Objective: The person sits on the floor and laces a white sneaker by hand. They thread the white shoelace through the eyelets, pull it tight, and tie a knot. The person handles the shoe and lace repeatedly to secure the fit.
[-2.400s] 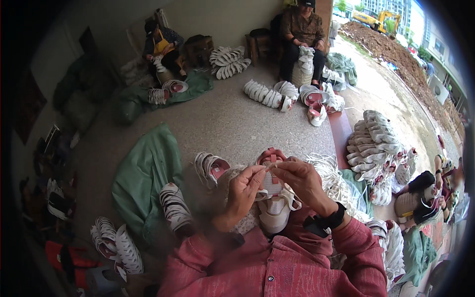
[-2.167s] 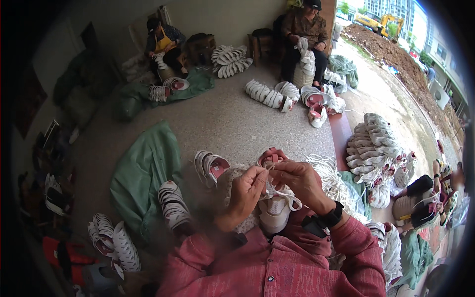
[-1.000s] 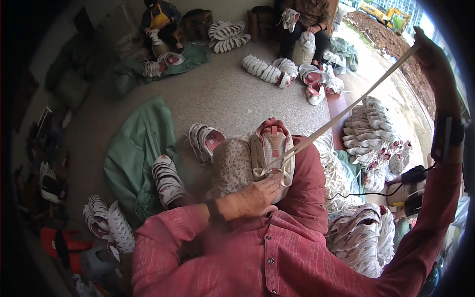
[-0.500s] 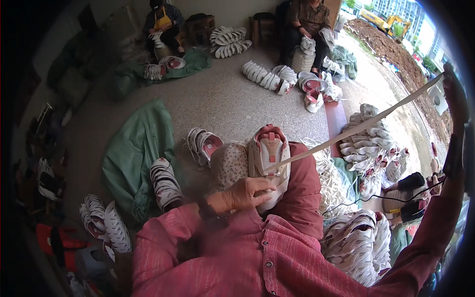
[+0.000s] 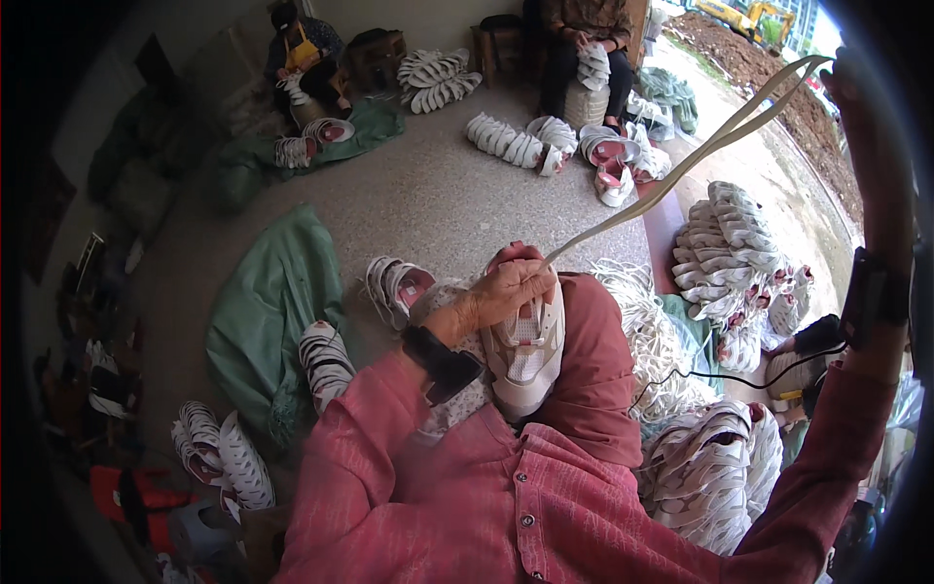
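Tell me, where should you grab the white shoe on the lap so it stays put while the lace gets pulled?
Probably around the upper, just as the left hand does: it comes from the left and clamps over the top of the white sneaker near its opening. The shoelace runs taut up to the raised right hand, so gripping beside where the lace leaves the shoe likely resists that pull best.

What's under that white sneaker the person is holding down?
The white sneaker rests on the person's knee, on the reddish trouser leg. The left hand presses on its top, covering the lace holes; the sole is hidden.
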